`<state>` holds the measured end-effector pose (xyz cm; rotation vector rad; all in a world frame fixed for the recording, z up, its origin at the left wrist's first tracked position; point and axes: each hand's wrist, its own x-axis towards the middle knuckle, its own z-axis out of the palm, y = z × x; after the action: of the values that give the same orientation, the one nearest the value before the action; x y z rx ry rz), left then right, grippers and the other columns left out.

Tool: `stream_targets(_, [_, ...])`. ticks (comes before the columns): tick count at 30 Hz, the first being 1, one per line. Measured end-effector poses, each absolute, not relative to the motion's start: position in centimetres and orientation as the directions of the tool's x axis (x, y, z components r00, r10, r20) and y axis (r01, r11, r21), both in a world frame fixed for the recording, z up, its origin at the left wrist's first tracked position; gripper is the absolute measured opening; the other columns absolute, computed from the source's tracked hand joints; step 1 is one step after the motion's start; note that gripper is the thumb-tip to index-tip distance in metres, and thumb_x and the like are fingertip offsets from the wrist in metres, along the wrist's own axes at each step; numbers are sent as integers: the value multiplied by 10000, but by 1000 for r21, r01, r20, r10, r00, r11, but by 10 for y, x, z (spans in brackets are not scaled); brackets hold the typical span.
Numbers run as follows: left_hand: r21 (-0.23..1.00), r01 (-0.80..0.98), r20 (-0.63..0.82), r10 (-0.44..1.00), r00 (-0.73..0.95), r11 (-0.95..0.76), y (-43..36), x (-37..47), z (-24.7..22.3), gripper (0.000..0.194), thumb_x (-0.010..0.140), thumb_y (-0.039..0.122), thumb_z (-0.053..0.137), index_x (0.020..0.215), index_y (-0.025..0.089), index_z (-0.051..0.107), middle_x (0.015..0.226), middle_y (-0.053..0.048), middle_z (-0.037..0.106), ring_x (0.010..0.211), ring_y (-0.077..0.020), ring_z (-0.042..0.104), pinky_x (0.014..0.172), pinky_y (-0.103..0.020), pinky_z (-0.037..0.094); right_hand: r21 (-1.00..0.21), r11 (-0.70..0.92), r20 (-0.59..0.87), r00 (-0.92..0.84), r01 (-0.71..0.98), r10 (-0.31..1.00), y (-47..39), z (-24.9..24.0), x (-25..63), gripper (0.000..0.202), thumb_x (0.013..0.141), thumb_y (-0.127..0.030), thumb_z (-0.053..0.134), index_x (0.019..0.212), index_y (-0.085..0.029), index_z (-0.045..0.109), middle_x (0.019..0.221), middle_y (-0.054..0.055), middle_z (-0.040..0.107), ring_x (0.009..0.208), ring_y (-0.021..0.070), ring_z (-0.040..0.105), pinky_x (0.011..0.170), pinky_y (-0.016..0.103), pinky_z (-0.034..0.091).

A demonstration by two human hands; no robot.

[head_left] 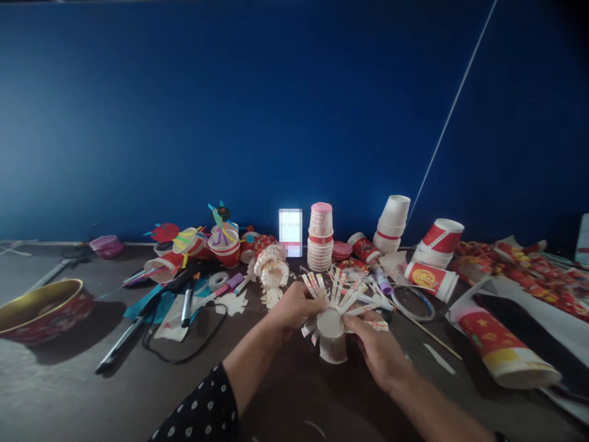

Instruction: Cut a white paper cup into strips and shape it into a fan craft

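In the middle of the table I hold a paper cup (333, 348) whose wall is cut into several strips, fanned outward like petals, with a red pattern on them. My left hand (294, 305) is closed on the strips at its left, thumb toward the round centre. On the other side my right hand (378, 345) pinches strips at the right edge, its thumb near the rim; some of its fingers are hidden behind them. Just behind stands a stack of paper cups (320, 239) with a pink top. A frilled, curled white paper piece (271, 276) lies beyond my left hand.
A red and gold bowl (46, 310) stands at the left. Nearby lie a black marker (187, 307), decorated cups (225, 245) and a tape roll (218, 281). At the right are a red cup (506, 347), a dark phone (534, 337), a wooden stick (432, 334) and red wrappers (519, 270).
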<state>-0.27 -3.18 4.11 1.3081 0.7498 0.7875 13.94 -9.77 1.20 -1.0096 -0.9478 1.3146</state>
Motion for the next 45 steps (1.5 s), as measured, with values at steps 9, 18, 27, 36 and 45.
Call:
stream_targets(9, [987, -130, -1, 825, 565, 90, -30, -4, 39, 208, 550, 245, 699, 682, 93, 645, 695, -81, 651, 617, -159, 577, 635, -274, 453, -970, 34, 20, 61, -239, 998, -97, 13, 140, 175, 706, -334, 611, 602, -193, 604, 610, 22, 649, 598, 196, 569, 569, 285, 430])
stream_targets(18, [989, -142, 45, 804, 593, 49, -35, 1, 39, 219, 558, 201, 698, 744, 92, 663, 677, -61, 651, 634, -160, 578, 632, -266, 452, -986, 79, 48, 205, -146, 978, -103, 31, 131, 152, 629, -223, 559, 719, -187, 676, 616, 14, 668, 604, 215, 586, 570, 296, 440])
stream_targets(27, [991, -134, 47, 887, 460, 17, -32, 2, 35, 124, 563, 193, 660, 619, 97, 603, 616, -50, 605, 570, -147, 551, 598, -274, 447, -951, 16, -14, 96, -309, 995, -96, 17, 138, 135, 715, -328, 595, 647, -215, 623, 676, 12, 657, 678, 207, 579, 621, 300, 430])
stream_targets(36, [984, -163, 21, 879, 476, 65, -29, 0, 34, 161, 558, 226, 672, 644, 100, 622, 600, -35, 608, 509, -118, 519, 586, -265, 442, -945, 0, -14, 40, -328, 999, -97, 16, 139, 124, 656, -320, 660, 623, -207, 622, 599, -4, 596, 587, 167, 509, 560, 277, 392])
stream_targets(45, [991, -119, 1, 877, 480, 65, -31, 1, 40, 234, 545, 283, 709, 664, 94, 637, 616, -52, 623, 525, -125, 532, 521, -232, 403, -933, -6, -37, 80, -359, 996, -96, 15, 142, 103, 610, -276, 687, 568, -201, 631, 569, -15, 600, 566, 152, 500, 558, 272, 376])
